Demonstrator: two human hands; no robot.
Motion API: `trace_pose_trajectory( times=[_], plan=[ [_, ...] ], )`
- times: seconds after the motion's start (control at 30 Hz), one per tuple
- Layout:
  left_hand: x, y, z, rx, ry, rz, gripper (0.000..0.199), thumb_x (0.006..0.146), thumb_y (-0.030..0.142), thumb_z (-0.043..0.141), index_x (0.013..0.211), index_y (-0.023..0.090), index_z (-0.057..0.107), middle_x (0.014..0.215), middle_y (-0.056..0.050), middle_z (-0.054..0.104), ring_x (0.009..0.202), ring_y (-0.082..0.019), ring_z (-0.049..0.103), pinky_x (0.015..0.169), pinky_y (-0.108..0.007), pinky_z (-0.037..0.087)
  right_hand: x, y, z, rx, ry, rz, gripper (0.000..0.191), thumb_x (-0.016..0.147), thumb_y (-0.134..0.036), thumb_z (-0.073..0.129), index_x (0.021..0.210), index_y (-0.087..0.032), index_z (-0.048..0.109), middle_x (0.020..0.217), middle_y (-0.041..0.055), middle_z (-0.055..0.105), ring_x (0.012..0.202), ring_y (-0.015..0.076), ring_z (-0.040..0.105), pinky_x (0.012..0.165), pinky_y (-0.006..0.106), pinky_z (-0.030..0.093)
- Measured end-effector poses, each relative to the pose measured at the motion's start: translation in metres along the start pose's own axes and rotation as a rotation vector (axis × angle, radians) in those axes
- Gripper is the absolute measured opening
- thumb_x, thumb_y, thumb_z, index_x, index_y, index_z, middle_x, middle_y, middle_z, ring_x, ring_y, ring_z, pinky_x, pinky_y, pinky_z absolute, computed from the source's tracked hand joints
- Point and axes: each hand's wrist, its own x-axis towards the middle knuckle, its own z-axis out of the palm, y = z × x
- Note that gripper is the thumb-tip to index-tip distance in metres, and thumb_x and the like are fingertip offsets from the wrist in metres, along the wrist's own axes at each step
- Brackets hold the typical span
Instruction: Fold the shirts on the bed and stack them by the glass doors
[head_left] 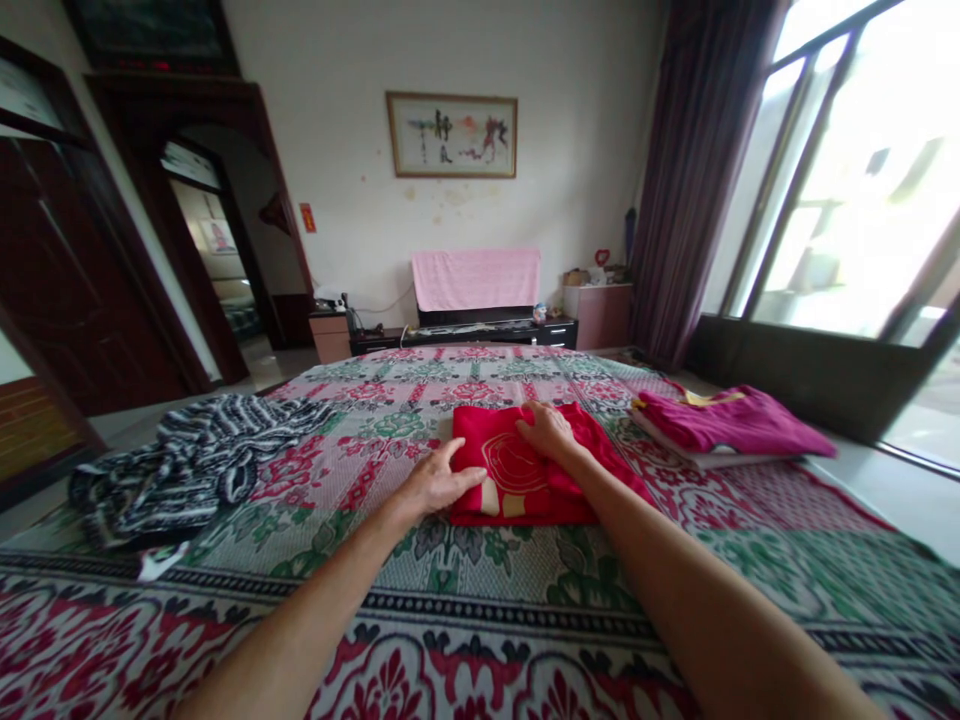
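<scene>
A red garment [517,475] with a gold-coloured line print lies partly folded on the patterned bedspread [442,570] in front of me. My left hand [439,482] is at its left edge, thumb and fingers apart, the thumb resting on the cloth. Flat on the upper middle of the garment lies my right hand [549,432], fingers stretched out. To the right of that hand, part of the red cloth spreads out unevenly, some of it hidden behind my right forearm.
A crumpled black-and-white striped garment [202,460] lies at the left. On the right is a stack with a folded magenta garment [739,420] on top. Beyond the bed's far edge stand a low black cabinet [555,333] and a screen draped with a pink towel [476,280].
</scene>
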Motion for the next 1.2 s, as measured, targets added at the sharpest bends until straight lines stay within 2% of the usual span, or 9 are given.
trace_pose_trajectory(
  times=[0.23,0.37,0.53,0.73,0.83,0.93,1.0,1.1,1.2],
  plan=[
    [-0.001,-0.006,0.000,-0.040,-0.033,-0.009,0.072,0.063,0.033,0.074,0.129,0.017,0.049,0.107,-0.015,0.069,0.099,-0.027,0.064,0.075,-0.031,0.050,0.015,0.029,-0.034,0.002,0.046,0.182,0.044,0.079,-0.032,0.052,0.121,-0.020,0.060,0.120,0.0153,0.061,0.111,0.0306,0.057,0.090,0.043,0.044],
    [-0.001,-0.005,0.005,0.017,0.007,-0.042,0.073,0.062,0.027,0.071,0.131,0.016,0.047,0.103,-0.012,0.070,0.094,-0.024,0.065,0.072,-0.027,0.049,0.020,0.059,-0.043,-0.100,-0.019,0.286,0.044,0.075,-0.033,0.055,0.115,-0.016,0.062,0.117,0.0187,0.062,0.108,0.0319,0.058,0.084,0.042,0.048],
    [-0.002,0.006,0.001,0.021,0.056,-0.079,0.068,0.062,0.021,0.068,0.128,0.017,0.052,0.096,-0.008,0.071,0.085,-0.021,0.066,0.069,-0.026,0.049,0.022,0.081,-0.039,-0.169,-0.130,0.272,0.041,0.069,-0.029,0.060,0.106,-0.012,0.065,0.108,0.0193,0.066,0.099,0.0286,0.063,0.074,0.033,0.049],
    [-0.011,0.014,0.002,-0.126,0.020,-0.076,0.076,0.064,0.019,0.068,0.136,0.013,0.042,0.091,-0.007,0.070,0.077,-0.017,0.064,0.067,-0.025,0.049,0.021,0.091,-0.032,-0.173,-0.119,0.294,0.032,0.067,-0.036,0.066,0.090,-0.013,0.069,0.088,0.0152,0.069,0.086,0.0254,0.065,0.069,0.030,0.050],
    [-0.013,0.015,0.004,-0.156,-0.003,-0.080,0.074,0.065,0.021,0.069,0.135,0.015,0.044,0.097,-0.009,0.070,0.078,-0.017,0.065,0.066,-0.024,0.049,0.018,0.093,-0.037,-0.088,-0.042,0.226,0.027,0.068,-0.036,0.068,0.086,-0.015,0.069,0.080,0.0128,0.069,0.081,0.0243,0.065,0.069,0.032,0.051],
    [-0.014,0.019,-0.003,-0.194,-0.051,-0.128,0.068,0.067,0.027,0.069,0.131,0.017,0.047,0.106,-0.011,0.069,0.079,-0.018,0.066,0.062,-0.023,0.049,0.018,0.074,-0.043,-0.005,0.079,0.143,0.034,0.070,-0.029,0.067,0.101,-0.015,0.067,0.091,0.0138,0.069,0.087,0.0261,0.064,0.073,0.034,0.051],
    [-0.015,0.020,-0.013,-0.209,-0.116,-0.213,0.062,0.069,0.036,0.068,0.125,0.017,0.051,0.104,-0.011,0.070,0.074,-0.017,0.066,0.056,-0.023,0.047,0.019,0.049,-0.041,0.027,0.087,0.081,0.036,0.073,-0.021,0.061,0.109,-0.018,0.066,0.096,0.0111,0.070,0.090,0.0249,0.064,0.077,0.033,0.049],
    [-0.016,0.020,-0.028,-0.179,-0.249,-0.347,0.049,0.069,0.049,0.065,0.103,0.013,0.061,0.085,-0.010,0.072,0.060,-0.014,0.063,0.047,-0.020,0.041,0.022,0.004,-0.025,0.134,0.049,-0.131,0.029,0.075,-0.013,0.054,0.096,-0.023,0.072,0.092,0.0040,0.072,0.091,0.0207,0.063,0.082,0.028,0.046],
    [-0.017,0.018,-0.036,-0.127,-0.335,-0.387,0.046,0.065,0.056,0.066,0.081,0.013,0.064,0.067,-0.007,0.068,0.051,-0.012,0.060,0.044,-0.019,0.037,0.026,-0.035,0.003,0.240,-0.048,-0.265,0.025,0.072,-0.011,0.054,0.082,-0.023,0.073,0.082,-0.0013,0.072,0.086,0.0181,0.063,0.078,0.023,0.045]
  ],
)
